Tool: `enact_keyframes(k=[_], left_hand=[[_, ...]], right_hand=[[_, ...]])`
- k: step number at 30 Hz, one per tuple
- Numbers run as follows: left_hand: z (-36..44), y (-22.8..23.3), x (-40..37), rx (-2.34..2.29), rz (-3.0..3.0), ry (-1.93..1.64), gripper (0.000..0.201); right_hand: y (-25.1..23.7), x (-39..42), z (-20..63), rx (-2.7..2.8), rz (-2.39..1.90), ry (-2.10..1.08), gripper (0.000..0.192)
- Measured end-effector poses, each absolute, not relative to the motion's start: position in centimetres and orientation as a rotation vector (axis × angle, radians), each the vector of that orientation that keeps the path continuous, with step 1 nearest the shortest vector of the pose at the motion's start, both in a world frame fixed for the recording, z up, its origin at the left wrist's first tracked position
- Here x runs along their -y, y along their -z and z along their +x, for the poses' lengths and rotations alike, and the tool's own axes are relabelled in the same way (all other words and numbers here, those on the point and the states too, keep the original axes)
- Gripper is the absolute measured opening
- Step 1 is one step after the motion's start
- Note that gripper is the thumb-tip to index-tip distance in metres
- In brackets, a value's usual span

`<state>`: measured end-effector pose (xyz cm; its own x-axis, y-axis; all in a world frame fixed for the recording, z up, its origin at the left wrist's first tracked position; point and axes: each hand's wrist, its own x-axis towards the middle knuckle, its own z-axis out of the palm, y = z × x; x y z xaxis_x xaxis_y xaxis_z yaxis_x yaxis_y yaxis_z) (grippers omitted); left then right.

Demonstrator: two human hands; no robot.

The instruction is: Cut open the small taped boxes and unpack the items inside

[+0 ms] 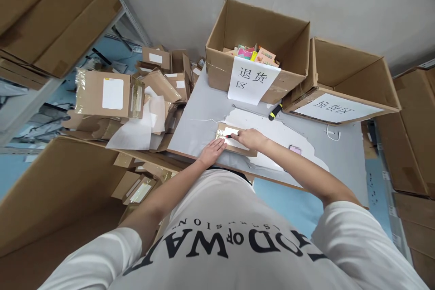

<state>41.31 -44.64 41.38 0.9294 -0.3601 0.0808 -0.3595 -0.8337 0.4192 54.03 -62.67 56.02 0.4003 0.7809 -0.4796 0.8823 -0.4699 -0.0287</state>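
Observation:
A flat brown cardboard parcel [222, 131] with a white label and clear tape lies on the grey table [204, 113] in front of me. My left hand [212, 151] rests flat on the parcel's near left edge, fingers together. My right hand [249, 138] is closed around a small dark tool with a red tip, whose point touches the parcel's top. What the tool is, I cannot tell.
An open carton [292, 36] with a white sign and colourful items stands at the back. A second open carton [340, 81] lies on its side at the right. A yellow-black tool [275, 112] lies between them. Taped parcels [105, 95] pile up at the left.

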Motion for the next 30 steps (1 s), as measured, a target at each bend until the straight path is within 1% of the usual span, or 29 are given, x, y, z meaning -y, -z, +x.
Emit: enact_keyframes(k=[4, 8, 14, 16, 17, 19, 21, 23, 26, 30], left_hand=[[41.4, -41.3, 44.9, 0.489, 2.64, -0.033, 0.049], [41.5, -41.5, 45.1, 0.53, 2.76, -0.037, 0.048], [41.9, -41.7, 45.0, 0.554, 2.825, -0.039, 0.051], [42.0, -41.9, 44.9, 0.545, 2.835, -0.037, 0.049], [42.1, -42.0, 44.9, 0.543, 2.838, -0.036, 0.049], [42.2, -42.2, 45.0, 0.538, 2.838, -0.039, 0.049], [42.3, -42.4, 45.1, 0.513, 2.837, -0.05, 0.051], [42.5, -42.7, 45.1, 0.486, 2.833, -0.052, 0.051], [42.8, -43.2, 45.2, 0.481, 2.819, -0.029, 0.051], [43.2, -43.9, 45.5, 0.461, 2.821, -0.029, 0.046]], right_hand=[[-56.2, 65.4, 54.8, -1.435, 2.47, 0.676, 0.049], [-57.0, 69.7, 55.1, -1.37, 2.411, 0.725, 0.05], [-57.0, 81.6, 55.2, -1.169, 2.499, 0.759, 0.055], [-56.7, 86.1, 54.6, -1.027, 2.545, 0.76, 0.051], [-56.5, 87.9, 54.0, -0.99, 2.61, 0.765, 0.048], [-55.7, 90.2, 52.4, -0.931, 2.848, 0.652, 0.047], [-54.2, 90.5, 50.6, -0.885, 3.16, 0.516, 0.047], [-52.0, 89.0, 49.1, -0.803, 3.445, 0.473, 0.047], [-48.5, 85.5, 47.5, -0.499, 3.848, 0.518, 0.055], [-45.2, 82.2, 46.8, 0.005, 4.174, 0.845, 0.071]])
